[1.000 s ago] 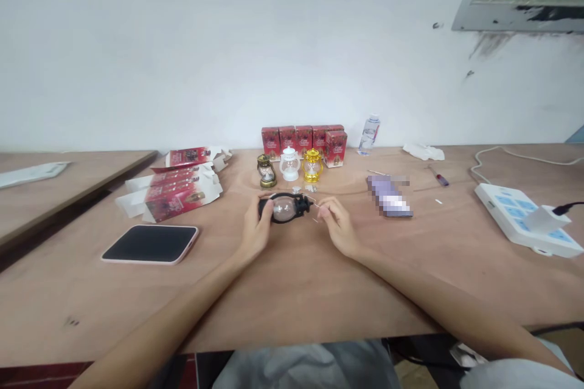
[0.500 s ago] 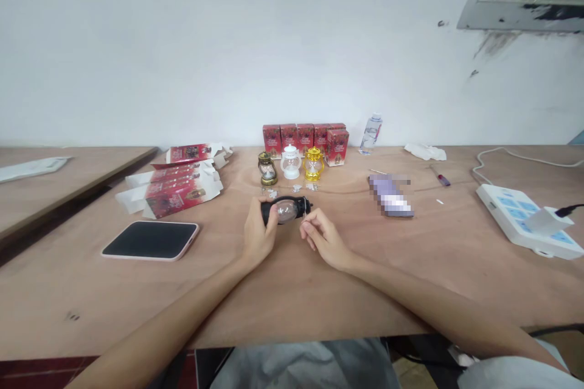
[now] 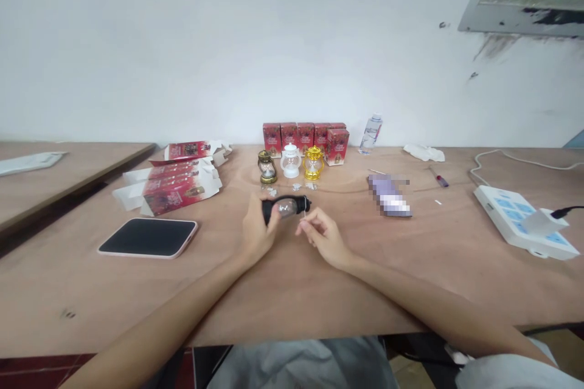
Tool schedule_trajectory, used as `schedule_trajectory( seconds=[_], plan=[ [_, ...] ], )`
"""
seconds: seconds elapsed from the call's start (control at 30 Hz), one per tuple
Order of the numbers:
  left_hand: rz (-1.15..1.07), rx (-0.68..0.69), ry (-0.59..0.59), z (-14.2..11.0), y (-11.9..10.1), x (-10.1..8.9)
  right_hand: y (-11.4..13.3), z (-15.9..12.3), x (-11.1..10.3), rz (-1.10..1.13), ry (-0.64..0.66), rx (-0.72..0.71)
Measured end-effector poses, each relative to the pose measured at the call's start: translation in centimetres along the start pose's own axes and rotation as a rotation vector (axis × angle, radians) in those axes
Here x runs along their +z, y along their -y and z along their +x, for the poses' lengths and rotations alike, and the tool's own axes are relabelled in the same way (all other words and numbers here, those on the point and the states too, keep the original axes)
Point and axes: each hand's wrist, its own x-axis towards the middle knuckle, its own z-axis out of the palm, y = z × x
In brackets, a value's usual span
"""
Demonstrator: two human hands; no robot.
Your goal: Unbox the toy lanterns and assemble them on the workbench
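On its side above the table, a small black lantern [image 3: 286, 207] with a clear globe is gripped by my left hand [image 3: 260, 228], the thumb across its lower part. Its top points right. My right hand [image 3: 323, 236] pinches a thin pale strand [image 3: 305, 206] that runs up to the lantern's top; whether it is string or wire I cannot tell. Just beyond stand a bronze lantern [image 3: 267, 168], a white lantern [image 3: 291, 161] and a gold lantern [image 3: 313, 163], upright in a row. Small clear tags [image 3: 297, 186] lie in front of them.
Several red boxes [image 3: 305, 137] line the wall beside a water bottle [image 3: 371, 134]. Flattened red cartons [image 3: 176, 191] and a phone [image 3: 149, 237] lie left. At right are a purple packet [image 3: 390, 196], a screwdriver [image 3: 441, 180], tissue [image 3: 424, 152] and a power strip [image 3: 524, 222].
My right hand has moved left and slightly down, bringing the strand close against the lantern's top. The lantern's globe has turned a little in my left hand. The standing lanterns stay put.
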Motion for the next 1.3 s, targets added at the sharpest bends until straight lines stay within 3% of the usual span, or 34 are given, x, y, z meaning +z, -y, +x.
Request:
schedule_trajectory(
  seconds=[0.13, 0.33, 0.47, 0.67, 0.8, 0.93, 1.03, 1.13, 1.3],
  plan=[
    [0.037, 0.178, 0.055, -0.3, -0.4, -0.1, 0.3, -0.7, 0.7, 0.036, 0.043, 0.010],
    [-0.103, -0.006, 0.025, 1.6, 1.4, -0.3, 0.3, 0.7, -0.9, 0.143, -0.132, 0.084],
    [-0.153, -0.039, 0.052, 1.9, 2.1, 0.0, -0.1, 1.5, -1.5, 0.268, -0.084, 0.194],
    [-0.032, 0.017, 0.023, 0.4, 0.8, 0.2, 0.3, -0.3, 0.8, 0.219, -0.018, 0.129],
    [-0.128, -0.045, 0.035, 0.7, 0.9, 0.1, 0.8, -1.5, 1.8, 0.220, 0.038, 0.118],
    [-0.387, -0.229, -0.029, 2.4, 2.3, 0.1, 0.9, -0.3, 0.5, 0.212, -0.084, 0.098],
    [-0.484, -0.316, -0.004, 3.2, 2.8, 0.2, 0.4, 1.3, -1.3, 0.286, -0.192, 0.170],
    [-0.521, -0.356, 0.065, 2.8, 2.4, 0.5, -0.3, 2.4, -2.5, 0.355, -0.164, 0.282],
    [-0.555, -0.362, 0.142, 1.4, 1.1, 0.9, -0.7, 2.4, -2.7, 0.402, -0.023, 0.325]
  ],
)
